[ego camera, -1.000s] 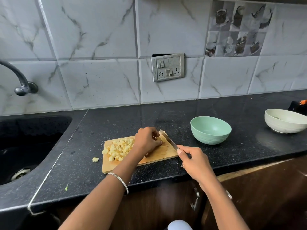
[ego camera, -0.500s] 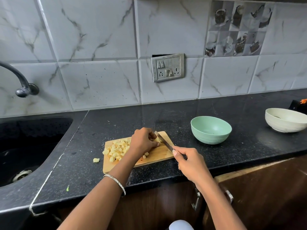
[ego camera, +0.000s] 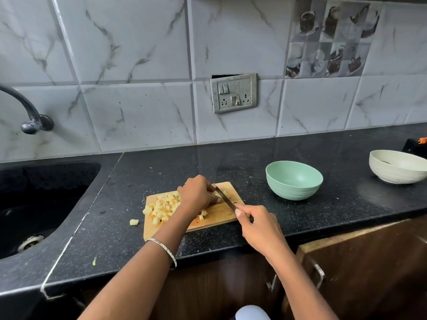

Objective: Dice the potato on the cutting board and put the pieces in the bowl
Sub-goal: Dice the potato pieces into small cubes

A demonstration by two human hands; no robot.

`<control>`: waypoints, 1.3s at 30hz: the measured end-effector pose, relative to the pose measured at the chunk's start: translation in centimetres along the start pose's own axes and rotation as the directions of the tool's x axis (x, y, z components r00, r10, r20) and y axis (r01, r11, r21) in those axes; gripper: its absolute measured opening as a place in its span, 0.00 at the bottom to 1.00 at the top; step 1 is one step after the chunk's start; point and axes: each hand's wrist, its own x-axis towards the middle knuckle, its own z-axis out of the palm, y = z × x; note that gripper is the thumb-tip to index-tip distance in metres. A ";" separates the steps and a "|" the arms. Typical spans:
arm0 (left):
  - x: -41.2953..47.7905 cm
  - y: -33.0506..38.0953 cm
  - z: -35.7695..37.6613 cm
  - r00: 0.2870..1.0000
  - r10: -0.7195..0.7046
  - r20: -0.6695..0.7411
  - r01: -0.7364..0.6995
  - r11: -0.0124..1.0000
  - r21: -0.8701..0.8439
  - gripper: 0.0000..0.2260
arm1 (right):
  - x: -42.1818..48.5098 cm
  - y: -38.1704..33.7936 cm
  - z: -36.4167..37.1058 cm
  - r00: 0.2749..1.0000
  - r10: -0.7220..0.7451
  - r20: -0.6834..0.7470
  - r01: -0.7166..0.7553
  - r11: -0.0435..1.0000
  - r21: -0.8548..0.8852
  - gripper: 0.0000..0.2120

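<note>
progress: mostly diced, cubes [ego camera: 161,206] heaped on cutting board [ego camera: 219,215] left half | my left hand [ego camera: 198,192] curled on remaining potato chunk [ego camera: 218,194], board's far right | my right hand [ego camera: 258,227] clamped on knife [ego camera: 225,198], blade on chunk | stray cube [ego camera: 134,222] on table left of board | green bowl [ego camera: 293,180] right of board, nothing in it yet

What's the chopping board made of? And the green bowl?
The cutting board looks like wood or bamboo: tan, matte, with streaky grain lines. The green bowl is probably plastic or a fibre mix, though I can't be sure: flat pastel colour, dull finish, ridges round its side.
</note>
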 end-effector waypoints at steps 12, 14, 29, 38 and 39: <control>0.1 0.0 -0.1 0.996 -0.090 -0.003 0.090 0.991 -0.102 0.10 | 0.8 -1.3 0.4 0.998 0.043 0.041 -0.042 0.999 -0.026 0.16; 0.1 -0.2 -0.1 0.996 -0.087 -0.007 0.086 0.990 -0.111 0.10 | 1.3 -1.8 0.4 0.997 0.050 0.051 -0.047 0.997 -0.061 0.15; -0.8 -0.1 -0.5 0.996 -0.086 -0.025 0.084 0.993 -0.083 0.09 | -1.6 -2.7 -0.1 1.000 0.000 0.012 0.003 0.966 -0.260 0.17; -0.9 0.0 -0.9 0.996 -0.089 -0.013 0.088 0.993 -0.079 0.08 | -1.6 -3.3 -0.1 0.999 -0.036 -0.007 0.034 0.972 -0.233 0.17; -0.9 0.0 -1.0 0.996 -0.090 -0.013 0.089 0.994 -0.066 0.08 | -1.6 -3.2 0.1 0.999 -0.035 -0.003 0.033 0.972 -0.234 0.16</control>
